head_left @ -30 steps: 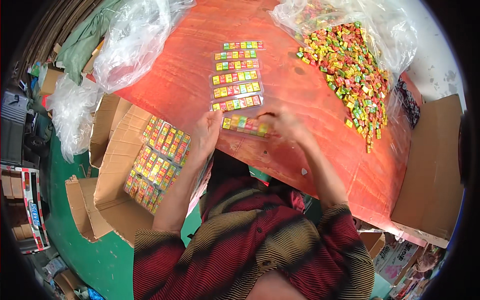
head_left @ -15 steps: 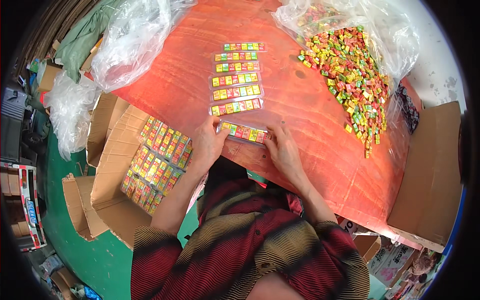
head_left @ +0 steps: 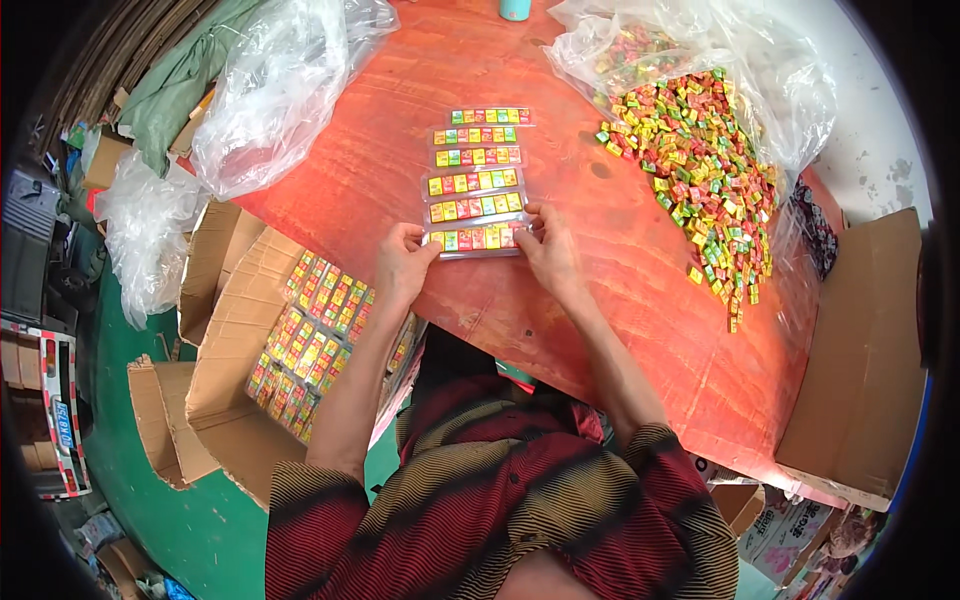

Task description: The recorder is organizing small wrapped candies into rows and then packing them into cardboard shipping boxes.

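A clear plastic tray (head_left: pixel 479 240) holding a row of small red, yellow and green boxes spans the gap between my hands. My left hand (head_left: pixel 404 265) pinches its left end, and my right hand (head_left: pixel 553 255) grips the right end with thumb and fingers. The held tray lies over the nearest place in a column of filled trays, covering what is beneath it. Just beyond it is another filled tray (head_left: pixel 475 208), with several more lined up toward the far side. Whether the held tray rests on the one below, I cannot tell.
Loose small boxes (head_left: pixel 715 180) form a large pile at the right, partly under a clear plastic bag (head_left: pixel 770 70). An open carton (head_left: pixel 235 340) at the left contains packed trays (head_left: pixel 310 345). More clear plastic (head_left: pixel 285 100) lies far left; a turquoise container (head_left: pixel 514 9) stands at the far edge.
Both hands have carried the tray forward from the table's near edge onto the near end of the column. The view has shifted slightly, bringing the turquoise container into sight.
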Demonstrator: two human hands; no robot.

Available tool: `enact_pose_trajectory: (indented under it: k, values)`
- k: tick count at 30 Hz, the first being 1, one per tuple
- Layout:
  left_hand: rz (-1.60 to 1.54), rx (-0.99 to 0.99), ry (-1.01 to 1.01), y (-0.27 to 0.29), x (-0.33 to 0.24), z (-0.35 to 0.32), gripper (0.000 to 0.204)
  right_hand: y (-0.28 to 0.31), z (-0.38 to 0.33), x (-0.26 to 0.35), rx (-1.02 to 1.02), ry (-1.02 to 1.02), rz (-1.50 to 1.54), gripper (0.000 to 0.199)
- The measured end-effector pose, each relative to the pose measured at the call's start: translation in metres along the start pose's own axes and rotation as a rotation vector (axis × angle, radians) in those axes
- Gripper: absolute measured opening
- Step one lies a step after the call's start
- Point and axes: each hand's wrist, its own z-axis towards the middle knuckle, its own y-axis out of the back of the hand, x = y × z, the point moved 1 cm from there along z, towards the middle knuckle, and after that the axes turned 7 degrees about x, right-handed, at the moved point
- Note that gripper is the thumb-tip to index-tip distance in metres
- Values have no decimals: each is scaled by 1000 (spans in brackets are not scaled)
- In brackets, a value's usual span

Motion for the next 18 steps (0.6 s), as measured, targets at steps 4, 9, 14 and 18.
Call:
enact_pose_trajectory:
  k: [4,9,14,18]
  values:
    - [268,-55,-40,-2,-4,-2,33,2,-5,5,-50,-18,-118,41]
    - [338,105,-73,4,-7,1,39,2,-4,8,122,-134,38,46]
    - [-75,199,182,1,-15,-14,36,-1,-5,-14,144,-146,328,41]
    - [-152,110,112,0,-34,-1,35,12,17,8,131,-82,350,37]
